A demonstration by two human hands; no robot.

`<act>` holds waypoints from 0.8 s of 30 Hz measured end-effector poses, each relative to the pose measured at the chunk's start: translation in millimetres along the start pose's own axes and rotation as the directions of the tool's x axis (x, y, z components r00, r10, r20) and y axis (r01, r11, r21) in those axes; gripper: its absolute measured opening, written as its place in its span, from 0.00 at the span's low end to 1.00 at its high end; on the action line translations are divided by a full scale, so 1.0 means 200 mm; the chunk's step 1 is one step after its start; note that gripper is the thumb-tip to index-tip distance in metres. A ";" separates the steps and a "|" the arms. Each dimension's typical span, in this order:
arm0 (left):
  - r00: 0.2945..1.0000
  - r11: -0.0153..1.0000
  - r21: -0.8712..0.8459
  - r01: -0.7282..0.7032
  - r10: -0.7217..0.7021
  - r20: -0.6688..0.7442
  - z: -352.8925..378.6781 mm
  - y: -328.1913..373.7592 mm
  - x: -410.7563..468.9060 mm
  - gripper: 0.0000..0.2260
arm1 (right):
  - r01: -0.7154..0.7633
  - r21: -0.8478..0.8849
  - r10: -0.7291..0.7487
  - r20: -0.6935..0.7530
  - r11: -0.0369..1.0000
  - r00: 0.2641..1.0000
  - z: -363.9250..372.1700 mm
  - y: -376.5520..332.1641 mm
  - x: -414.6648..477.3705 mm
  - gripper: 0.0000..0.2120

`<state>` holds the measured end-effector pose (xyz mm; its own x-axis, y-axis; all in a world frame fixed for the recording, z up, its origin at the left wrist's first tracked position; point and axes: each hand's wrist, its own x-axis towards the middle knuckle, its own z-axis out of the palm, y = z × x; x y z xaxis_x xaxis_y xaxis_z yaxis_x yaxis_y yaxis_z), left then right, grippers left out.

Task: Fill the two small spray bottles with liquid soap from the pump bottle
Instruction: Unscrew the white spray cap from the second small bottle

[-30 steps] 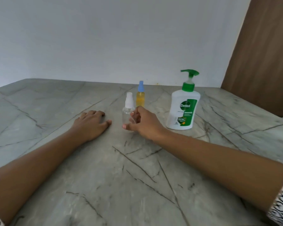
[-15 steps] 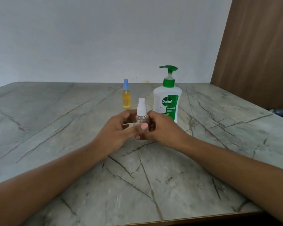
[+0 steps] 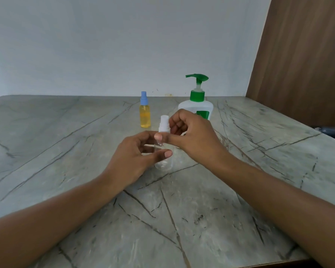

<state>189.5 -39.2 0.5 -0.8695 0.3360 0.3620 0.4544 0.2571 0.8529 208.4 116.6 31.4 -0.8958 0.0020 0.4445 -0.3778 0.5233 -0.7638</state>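
**Both hands on the clear spray bottle**

Upright near the middle of the bench, in front of the person: a small clear spray bottle with a white cap. Looks empty. Gripped round the body by the left hand, with fingers curled behind and thumb laid across the front. Pinched at the neck, just under the white cap, by the right hand, with the thumb tip in front and curled fingers behind the cap. Hard to tell whether resting on the bench or lifted just off it. Somewhat blurred around the cap.

Behind the hands, standing upright on the bench: a second small spray bottle with a blue cap, filled with yellow liquid, to the left and apart from the hands. To the right of that, a white pump bottle with a green pump head and a green label, partly hidden by the right hand. Near each other but not touching.

Behind the bench, a plain pale wall; at the right, a brown wooden panel. Grey marbled bench top with dark veins throughout.
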 end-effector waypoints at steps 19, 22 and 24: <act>0.999 0.999 -0.038 0.007 -0.005 0.050 0.00 0.00 0.00 0.20 | -0.121 0.222 0.046 0.313 0.968 0.949 -0.14 0.04 0.04 0.29; 0.998 0.999 -0.042 0.000 0.002 0.060 0.00 0.01 0.00 0.20 | -0.011 0.081 0.003 0.103 0.997 0.995 -0.09 0.00 0.01 0.26; 0.998 1.000 -0.012 -0.009 0.009 0.059 -0.01 0.01 0.00 0.18 | 0.045 0.014 -0.045 0.038 0.999 0.998 -0.03 0.00 0.01 0.21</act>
<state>190.7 -40.3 2.8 -0.8523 0.3912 0.3471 0.4597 0.2437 0.8540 208.7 122.2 35.7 -0.8860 -0.0537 0.4606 -0.4207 0.5110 -0.7496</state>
